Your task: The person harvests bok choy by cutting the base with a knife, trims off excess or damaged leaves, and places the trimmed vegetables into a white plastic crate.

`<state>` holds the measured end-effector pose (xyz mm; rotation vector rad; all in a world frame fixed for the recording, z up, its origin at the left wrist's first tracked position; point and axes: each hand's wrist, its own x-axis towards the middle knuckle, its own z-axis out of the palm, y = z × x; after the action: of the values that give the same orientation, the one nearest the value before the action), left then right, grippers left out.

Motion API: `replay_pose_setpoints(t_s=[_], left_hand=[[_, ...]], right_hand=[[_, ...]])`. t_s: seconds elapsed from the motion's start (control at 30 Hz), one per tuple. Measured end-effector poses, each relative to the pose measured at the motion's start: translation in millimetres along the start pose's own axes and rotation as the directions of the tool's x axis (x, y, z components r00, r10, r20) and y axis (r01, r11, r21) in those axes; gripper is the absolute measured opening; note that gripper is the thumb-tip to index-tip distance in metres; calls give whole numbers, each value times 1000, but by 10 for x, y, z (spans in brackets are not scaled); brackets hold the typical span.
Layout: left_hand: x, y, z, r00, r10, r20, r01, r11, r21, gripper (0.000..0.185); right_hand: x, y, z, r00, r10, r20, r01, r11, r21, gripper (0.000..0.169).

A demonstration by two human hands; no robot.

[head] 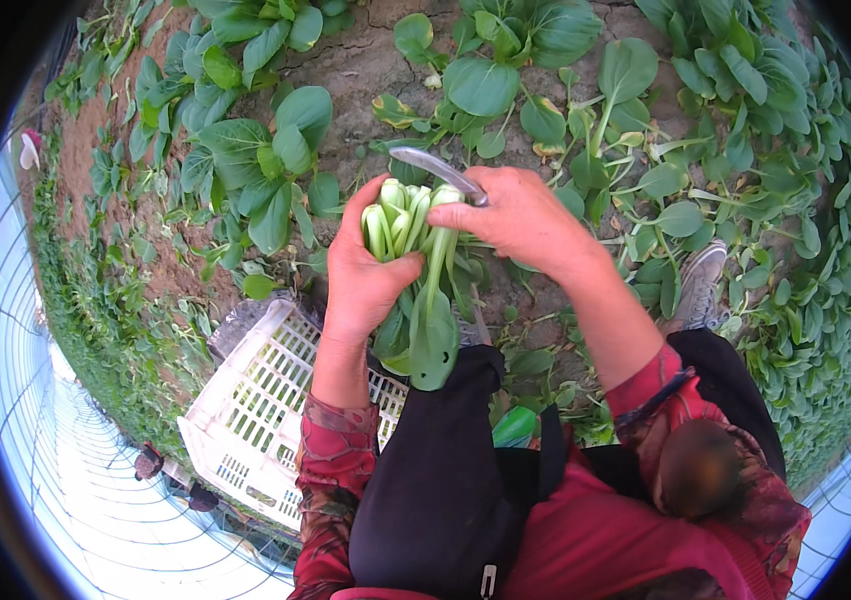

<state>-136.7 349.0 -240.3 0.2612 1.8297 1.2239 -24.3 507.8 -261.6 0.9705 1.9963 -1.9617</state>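
Observation:
My left hand [369,277] is closed around a bunch of bok choy [397,214], its pale cut stem ends facing up and away from me. A long green leaf [433,341] with small holes hangs from the bunch towards my knee. In my right hand [527,217] is a small knife with a curved metal blade [437,166], which points left above the stems. The right thumb rests against a stalk at the bunch's right side. The knife's handle is mostly hidden inside the fist.
A white slatted plastic crate [245,405] stands at my left, partly behind my left arm. Rooted bok choy plants [268,165] grow ahead, with loose leaves [665,180] on the soil to the right. My shoe [701,281] is among leaves. Translucent sheeting [118,510] curves along the lower left.

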Motion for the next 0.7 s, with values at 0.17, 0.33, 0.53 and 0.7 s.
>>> replay_pose_setpoints(t_s=[0.17,0.33,0.53,0.7], left_hand=[[14,5,-185,994,-96,53,105,970,-220,78],[76,-72,-539,994,-107,-9,96,920,-381,76],[118,-236,-794,985,-167,-50,130,895,-428,75],[143,-285,-637,992,-125,-21,102,885,-453,73]], right_hand=[[50,202,-55,964,169,204,-257,777,575,33],[122,564,-185,939,117,323,-336,509,793,37],[189,828,-92,876,-161,454,-450,62,891,46],[113,876,94,916,27,400,-397,-82,914,29]])
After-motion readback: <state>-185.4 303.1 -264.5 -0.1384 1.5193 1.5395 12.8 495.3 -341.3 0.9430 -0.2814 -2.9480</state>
